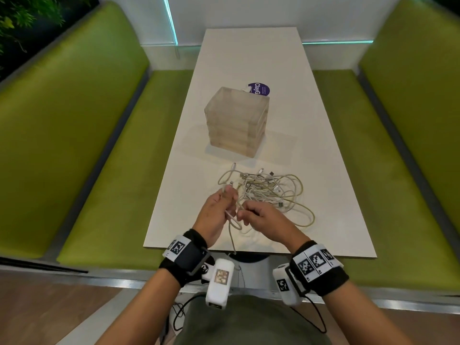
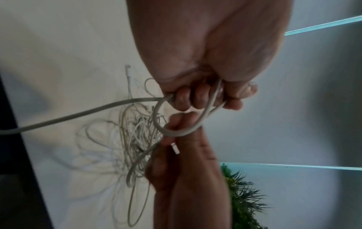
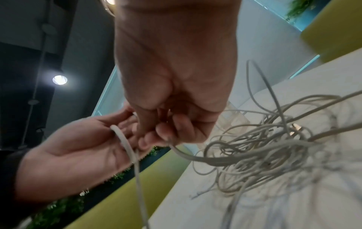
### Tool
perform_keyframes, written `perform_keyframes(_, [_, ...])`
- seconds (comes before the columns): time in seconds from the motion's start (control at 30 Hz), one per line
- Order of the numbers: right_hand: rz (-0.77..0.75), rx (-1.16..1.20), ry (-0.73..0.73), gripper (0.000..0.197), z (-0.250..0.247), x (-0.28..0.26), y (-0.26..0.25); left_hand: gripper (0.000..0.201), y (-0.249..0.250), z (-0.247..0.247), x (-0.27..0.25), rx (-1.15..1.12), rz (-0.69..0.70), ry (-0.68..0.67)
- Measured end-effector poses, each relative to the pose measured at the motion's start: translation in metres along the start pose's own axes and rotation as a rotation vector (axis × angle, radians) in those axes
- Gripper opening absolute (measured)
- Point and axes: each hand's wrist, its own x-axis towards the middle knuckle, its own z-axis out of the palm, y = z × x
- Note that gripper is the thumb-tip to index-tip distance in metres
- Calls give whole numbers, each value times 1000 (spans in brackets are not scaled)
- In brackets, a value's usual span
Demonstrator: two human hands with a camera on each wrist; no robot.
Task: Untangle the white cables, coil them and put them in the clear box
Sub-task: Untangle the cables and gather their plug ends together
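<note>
While both hands work above the near end of the table, this is the layout:

left hand (image 1: 219,215): raised over the near table edge, fingers curled round one white cable (image 1: 232,226); a plug end sticks up past the fingertips; from the left wrist view the cable makes a loop out of the fist (image 2: 197,96).
right hand (image 1: 263,220): just beside the left, almost touching it, fingertips curled in and pinching the same cable; the right wrist view shows the strand leaving its fingers (image 3: 172,131) toward the pile.
held cable: loops between the two hands, one length hangs down past the table edge.
cable pile (image 1: 267,190): tangled white cables lying on the table, just beyond and to the right of the hands; several plugs poke out on the far side; a wide loop trails off to the right.
clear box (image 1: 236,120): standing upright mid-table, beyond the pile and apart from it; contents hard to tell, walls look cloudy.
sticker (image 1: 258,88): round, purple, on the table right behind the box, partly hidden by it.
table (image 1: 323,220): white, long, narrow.
benches (image 1: 87,145): green, padded, on both sides of the table.
</note>
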Motion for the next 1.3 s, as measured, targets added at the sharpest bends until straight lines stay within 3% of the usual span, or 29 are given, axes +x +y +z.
perform_keyframes(0.27, [117,-196,77,22,-36,-4,52,40,37,-44,12,-241,91,167])
perform_keyframes(0.33, [101,-162,119,23,-40,-6,53,40,41,-47,14,-203,85,206])
perform_keyframes(0.4, [61,-110,150,23,-40,-4,47,39,34,-42,15,-18,57,245])
perform_keyframes(0.47, [20,-66,171,22,-37,-2,37,38,22,-32,16,192,48,200])
perform_keyframes(0.63, [-61,-67,229,17,-28,5,19,35,-4,0,18,555,25,-96])
perform_keyframes(0.7, [-75,-91,231,20,-27,5,17,36,-9,5,21,697,37,-144])
perform_keyframes(0.83, [-66,-166,176,23,-30,8,22,25,0,5,21,688,127,-146])
perform_keyframes(1.0, [63,-192,194,31,-38,13,58,31,25,-8,18,374,174,99])
perform_keyframes(1.17, [25,-213,239,15,-50,20,61,31,41,-20,15,87,201,287])
perform_keyframes(1.3, [15,-238,243,14,-53,24,57,29,34,-25,16,177,225,370])
